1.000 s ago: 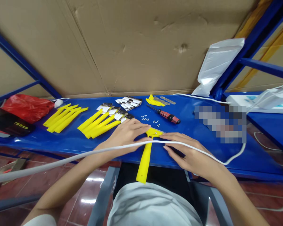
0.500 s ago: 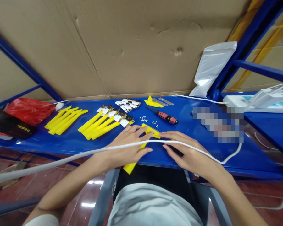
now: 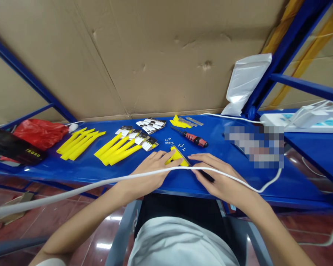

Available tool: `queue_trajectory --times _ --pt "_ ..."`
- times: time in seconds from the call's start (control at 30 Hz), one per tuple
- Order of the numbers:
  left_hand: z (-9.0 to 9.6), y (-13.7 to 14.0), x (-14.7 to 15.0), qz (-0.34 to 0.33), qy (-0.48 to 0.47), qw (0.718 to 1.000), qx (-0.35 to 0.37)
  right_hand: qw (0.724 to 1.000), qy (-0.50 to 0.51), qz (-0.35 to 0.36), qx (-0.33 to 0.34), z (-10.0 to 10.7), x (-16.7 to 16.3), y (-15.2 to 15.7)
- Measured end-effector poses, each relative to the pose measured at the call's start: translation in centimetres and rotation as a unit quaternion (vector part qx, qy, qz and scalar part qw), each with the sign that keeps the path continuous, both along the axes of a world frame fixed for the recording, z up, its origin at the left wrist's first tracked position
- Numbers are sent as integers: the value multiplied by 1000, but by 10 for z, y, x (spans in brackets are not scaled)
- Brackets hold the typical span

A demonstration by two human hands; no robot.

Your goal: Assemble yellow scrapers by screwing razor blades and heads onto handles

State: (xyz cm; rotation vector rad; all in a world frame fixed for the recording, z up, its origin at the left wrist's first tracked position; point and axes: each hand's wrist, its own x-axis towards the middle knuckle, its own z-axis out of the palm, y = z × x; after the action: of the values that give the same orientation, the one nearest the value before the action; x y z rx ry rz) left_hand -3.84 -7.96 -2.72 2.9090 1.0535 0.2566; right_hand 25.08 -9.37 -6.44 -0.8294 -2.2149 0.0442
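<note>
My left hand [image 3: 152,170] is closed around a yellow plastic scraper [image 3: 181,156]. Its wide head, with a thin metal edge along the right side, points away from me over the blue table; the handle is hidden under the hand. My right hand [image 3: 218,173] is just right of the head, fingers curled around a slim black tool [image 3: 207,175] whose tip cannot be made out. Small screws and nuts [image 3: 169,141] lie just beyond the head. A red and black screwdriver [image 3: 195,139] rests farther back on the table.
Yellow handles [image 3: 80,144] lie at left, beside yellow pieces with cards [image 3: 119,149]. Folded cards [image 3: 151,125] and metal blades [image 3: 194,121] are at the back. A white cable [image 3: 108,179] crosses in front of my hands. A power strip [image 3: 294,122] stands right.
The scraper has turned in my left hand: its head now angles more toward me, and the handle that stuck out over the table's front edge is out of sight. My left fingers have closed in.
</note>
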Motion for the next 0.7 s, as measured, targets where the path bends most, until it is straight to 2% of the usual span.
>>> queue_trajectory --times 0.27,0.53,0.7 --pt "-13 -8 -11 24 40 997 56 999 -14 -18 -28 1 1 -1" --pt "-24 -10 -16 46 11 999 24 998 -10 -10 -54 4 0 0" --pt "-16 -9 -20 25 -18 999 -32 998 -22 -14 -51 4 0 -1"
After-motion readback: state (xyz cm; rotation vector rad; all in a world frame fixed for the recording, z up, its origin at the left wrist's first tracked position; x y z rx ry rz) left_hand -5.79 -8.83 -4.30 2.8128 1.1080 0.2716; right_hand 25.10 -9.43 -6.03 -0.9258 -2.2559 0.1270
